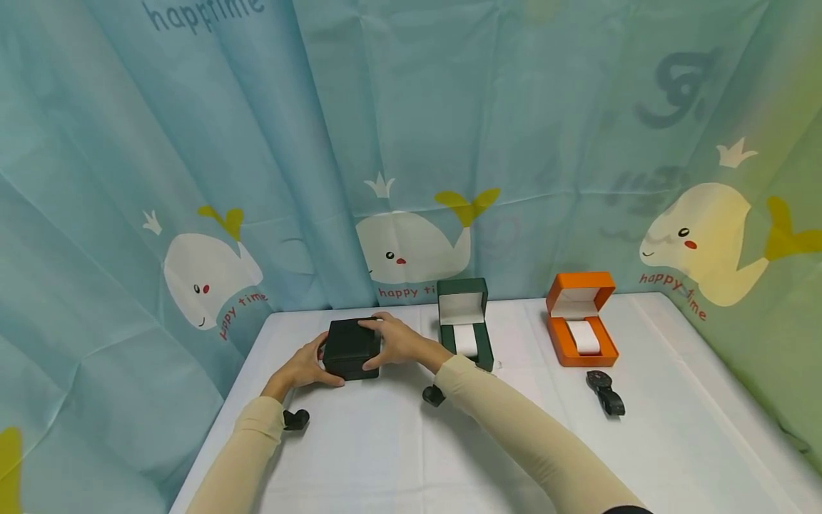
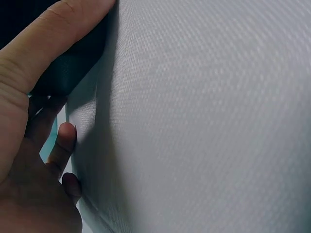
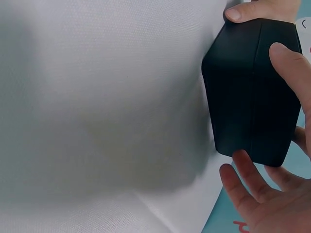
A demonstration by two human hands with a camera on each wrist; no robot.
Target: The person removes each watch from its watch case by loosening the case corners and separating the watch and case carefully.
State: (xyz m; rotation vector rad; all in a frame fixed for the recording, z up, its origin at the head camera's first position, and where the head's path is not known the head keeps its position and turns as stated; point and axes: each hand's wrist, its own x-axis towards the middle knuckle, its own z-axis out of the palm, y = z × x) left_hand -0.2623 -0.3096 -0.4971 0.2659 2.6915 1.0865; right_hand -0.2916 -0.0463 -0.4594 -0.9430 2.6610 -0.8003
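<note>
A closed black box (image 1: 349, 335) rests on the white tabletop at the left, between both hands. My left hand (image 1: 302, 368) grips its left side, with the thumb across the front lower corner. In the left wrist view that thumb lies along the dark box (image 2: 68, 73), with other fingers behind near the cloth. My right hand (image 1: 399, 341) holds the box's right side. From the right wrist view, its thumb presses one face of the box (image 3: 238, 102) and the fingertips touch the opposite side. A seam between lid and base runs along the box; whatever is inside is hidden.
Right of the hands stands an open green watch box (image 1: 461, 287) with a white cushion. Farther right is an open orange watch box (image 1: 583, 361), also with a white cushion. A black watch (image 1: 605, 392) lies in front of it. A patterned curtain (image 1: 411, 128) hangs behind the table.
</note>
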